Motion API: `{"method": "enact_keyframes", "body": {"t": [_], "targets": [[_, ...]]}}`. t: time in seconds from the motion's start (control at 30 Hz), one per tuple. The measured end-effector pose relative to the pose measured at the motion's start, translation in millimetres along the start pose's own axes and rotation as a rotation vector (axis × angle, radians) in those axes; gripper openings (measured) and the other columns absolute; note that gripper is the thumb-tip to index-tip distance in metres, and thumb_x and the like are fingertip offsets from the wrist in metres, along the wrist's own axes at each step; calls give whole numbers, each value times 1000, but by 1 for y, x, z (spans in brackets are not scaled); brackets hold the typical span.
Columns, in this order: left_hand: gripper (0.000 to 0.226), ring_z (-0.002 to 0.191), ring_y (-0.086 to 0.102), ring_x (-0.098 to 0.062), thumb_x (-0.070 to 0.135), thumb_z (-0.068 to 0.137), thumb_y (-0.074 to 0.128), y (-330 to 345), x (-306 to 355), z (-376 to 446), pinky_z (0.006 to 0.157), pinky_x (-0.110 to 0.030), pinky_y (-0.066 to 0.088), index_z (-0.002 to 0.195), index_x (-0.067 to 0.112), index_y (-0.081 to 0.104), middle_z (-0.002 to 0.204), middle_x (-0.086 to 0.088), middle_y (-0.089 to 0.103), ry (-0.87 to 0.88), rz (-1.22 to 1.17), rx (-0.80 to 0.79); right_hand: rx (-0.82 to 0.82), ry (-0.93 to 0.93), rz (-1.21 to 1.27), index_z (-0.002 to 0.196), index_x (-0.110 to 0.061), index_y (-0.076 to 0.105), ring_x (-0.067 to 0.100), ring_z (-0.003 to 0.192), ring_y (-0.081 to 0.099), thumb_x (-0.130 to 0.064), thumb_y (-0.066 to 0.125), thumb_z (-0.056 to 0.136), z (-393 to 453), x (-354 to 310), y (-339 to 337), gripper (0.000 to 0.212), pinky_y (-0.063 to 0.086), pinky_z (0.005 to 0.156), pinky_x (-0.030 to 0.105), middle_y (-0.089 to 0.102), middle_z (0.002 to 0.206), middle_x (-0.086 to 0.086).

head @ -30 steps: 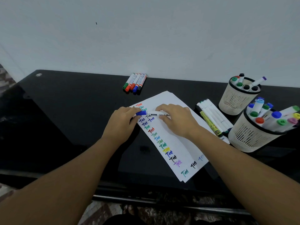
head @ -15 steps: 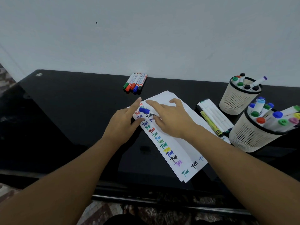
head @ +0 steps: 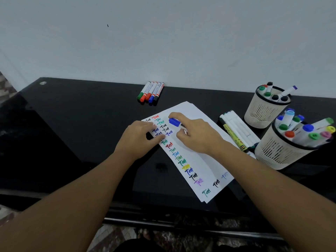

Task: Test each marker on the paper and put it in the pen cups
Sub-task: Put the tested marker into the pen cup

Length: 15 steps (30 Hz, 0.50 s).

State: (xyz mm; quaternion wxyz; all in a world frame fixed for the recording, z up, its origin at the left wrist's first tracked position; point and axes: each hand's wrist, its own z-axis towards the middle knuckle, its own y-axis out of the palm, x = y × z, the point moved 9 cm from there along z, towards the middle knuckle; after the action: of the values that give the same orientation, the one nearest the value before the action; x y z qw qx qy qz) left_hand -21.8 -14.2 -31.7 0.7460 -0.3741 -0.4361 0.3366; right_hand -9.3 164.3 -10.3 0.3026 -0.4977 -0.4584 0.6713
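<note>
A white sheet of paper [head: 203, 160] with several coloured "Test" marks lies on the black table. My right hand [head: 197, 135] grips a capped blue marker [head: 174, 122], cap pointing left, just above the paper's upper part. My left hand [head: 139, 137] rests on the paper's left edge with its fingers lying flat. Two cream pen cups stand at the right: the far cup [head: 263, 113] and the near cup [head: 280, 153], both filled with markers.
Several capped markers [head: 150, 91] lie in a row near the wall. More white markers and a yellow one [head: 236, 131] lie between the paper and the cups. The black glass table [head: 81, 124] ends at a front edge near me.
My left hand let go of the blue cap and settled flat on the paper's edge. My right hand lifted the capped blue marker and turned it, cap now up-left.
</note>
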Motion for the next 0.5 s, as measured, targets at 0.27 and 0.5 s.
{"method": "enact_keyframes", "body": {"t": [0.27, 0.5], "targets": [[60, 127, 52, -14, 60, 88, 67, 3, -3, 1, 104, -37, 47, 130, 18, 68, 134, 3, 65, 3, 0, -10, 96, 52, 199, 147, -41, 41, 16, 65, 55, -22, 34, 111, -7, 3, -12, 41, 46, 66, 35, 55, 75, -2], [76, 136, 45, -19, 75, 88, 46, 8, 4, -1, 113, -43, 39, 145, 27, 54, 147, 0, 54, 76, 73, -66, 29, 265, 605, 131, -37, 48, 18, 100, 67, -18, 54, 99, -23, 26, -20, 38, 55, 76, 31, 66, 114, 0]]}}
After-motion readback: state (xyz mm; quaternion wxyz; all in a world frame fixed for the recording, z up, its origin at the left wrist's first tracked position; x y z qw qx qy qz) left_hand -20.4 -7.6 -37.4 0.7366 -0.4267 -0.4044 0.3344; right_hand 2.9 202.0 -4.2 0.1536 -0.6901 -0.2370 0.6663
